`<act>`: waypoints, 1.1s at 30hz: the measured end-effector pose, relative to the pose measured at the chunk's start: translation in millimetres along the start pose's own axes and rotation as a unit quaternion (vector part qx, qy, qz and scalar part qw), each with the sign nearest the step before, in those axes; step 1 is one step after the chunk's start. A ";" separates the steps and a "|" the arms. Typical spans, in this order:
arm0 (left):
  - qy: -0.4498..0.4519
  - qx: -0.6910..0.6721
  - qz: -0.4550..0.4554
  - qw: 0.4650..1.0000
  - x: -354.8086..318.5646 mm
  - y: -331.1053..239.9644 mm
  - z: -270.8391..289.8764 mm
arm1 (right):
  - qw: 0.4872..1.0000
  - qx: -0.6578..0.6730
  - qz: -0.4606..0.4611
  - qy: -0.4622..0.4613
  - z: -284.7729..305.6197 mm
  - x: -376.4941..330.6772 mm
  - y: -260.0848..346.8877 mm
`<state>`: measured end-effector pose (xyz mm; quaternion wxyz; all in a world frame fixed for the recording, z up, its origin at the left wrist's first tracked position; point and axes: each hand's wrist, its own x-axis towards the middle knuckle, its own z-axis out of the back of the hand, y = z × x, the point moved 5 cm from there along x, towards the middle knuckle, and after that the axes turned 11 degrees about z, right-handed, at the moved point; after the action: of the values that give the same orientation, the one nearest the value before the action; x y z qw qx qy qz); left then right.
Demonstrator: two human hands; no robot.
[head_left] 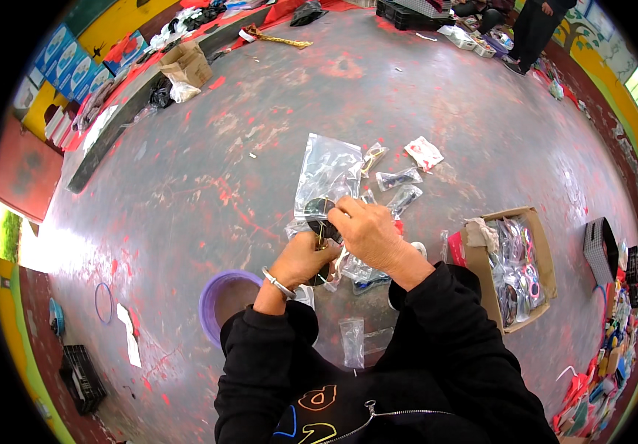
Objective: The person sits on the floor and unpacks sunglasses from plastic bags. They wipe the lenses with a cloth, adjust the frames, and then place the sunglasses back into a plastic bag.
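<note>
A pair of dark-lensed sunglasses (319,208) with gold-coloured metal parts is between my two hands, over the floor in front of me. My left hand (300,259), a silver bangle at its wrist, is closed round the lower part of the sunglasses. From the right, my right hand (370,231) pinches at their upper edge, its fingertips partly hidden. Just beyond the hands lies a large clear plastic bag (326,166). Beside it are several wrapped pairs of glasses (399,178) and a white-and-red packet (424,153). More clear wrapping lies under my right hand.
To my right stands an open cardboard box (544,263) full of bagged glasses. A purple basin (211,307) sits by my left forearm. An empty clear sleeve (352,342) lies close to me. Far right are a grey basket (598,251) and a person's dark-trousered legs (532,37).
</note>
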<state>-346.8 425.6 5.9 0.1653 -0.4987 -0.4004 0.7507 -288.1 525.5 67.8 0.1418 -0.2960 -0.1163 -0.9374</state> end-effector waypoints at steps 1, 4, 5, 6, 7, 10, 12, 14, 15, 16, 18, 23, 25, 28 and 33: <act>0.014 -0.025 0.008 1.000 -0.9 -1.7 0.3 | 1.000 -0.001 0.004 0.009 -1.3 0.3 2.9; 0.003 -0.041 -0.015 0.999 0.9 -1.7 7.2 | 0.999 0.017 0.027 0.026 -10.3 -1.6 7.3; 0.003 -0.058 -0.007 0.998 0.5 -0.9 7.9 | 0.999 0.025 0.029 0.035 -12.9 -2.3 8.6; 0.004 -0.074 0.001 0.997 -0.7 -1.2 8.1 | 0.997 0.044 0.016 0.054 -15.4 -3.0 9.1; 0.005 -0.089 0.007 0.996 -0.6 -3.1 8.0 | 0.995 0.062 0.004 0.072 -15.5 -2.9 8.4; 0.014 -0.124 0.018 0.992 8.5 3.8 3.2 | 0.992 0.080 -0.019 0.093 -22.0 -10.1 4.0; 0.016 -0.142 0.034 0.989 3.9 -2.0 2.6 | 0.999 0.046 -0.010 0.022 -20.5 -10.9 -4.6; 0.037 -0.203 0.026 0.978 4.0 -1.7 -0.3 | 0.996 0.048 -0.052 0.055 -20.7 -10.8 -8.0; 0.041 -0.226 0.021 0.973 5.6 -1.6 -0.4 | 0.993 0.065 -0.074 0.070 -20.7 -10.7 -10.6; 0.066 -0.255 0.013 0.965 5.4 -2.8 -0.1 | 0.988 0.069 -0.103 0.087 -21.0 -11.2 -12.6; 0.085 -0.309 -0.022 0.947 6.4 -7.8 -2.6 | 0.976 0.086 -0.163 0.119 -18.5 -13.9 -16.3; 0.051 -0.349 -0.041 0.935 -5.2 -12.6 4.3 | 0.962 0.161 -0.206 0.081 -23.5 -16.5 -21.5; -0.015 -0.319 -0.045 0.947 10.9 4.2 19.2 | 0.959 0.200 -0.190 0.063 -24.1 -15.2 -17.0; -0.173 -0.195 -0.057 0.964 20.9 14.0 33.2 | 0.954 0.226 -0.187 0.062 -28.1 -13.2 -6.2; -0.310 0.031 -0.110 0.944 22.0 8.4 43.4 | 0.945 0.255 -0.188 0.076 -29.7 -12.6 -4.1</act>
<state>-393.6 415.6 -6.3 0.1300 -0.1893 -0.4607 0.8573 -295.0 522.9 36.2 0.0422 -0.1506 -0.3941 -0.9056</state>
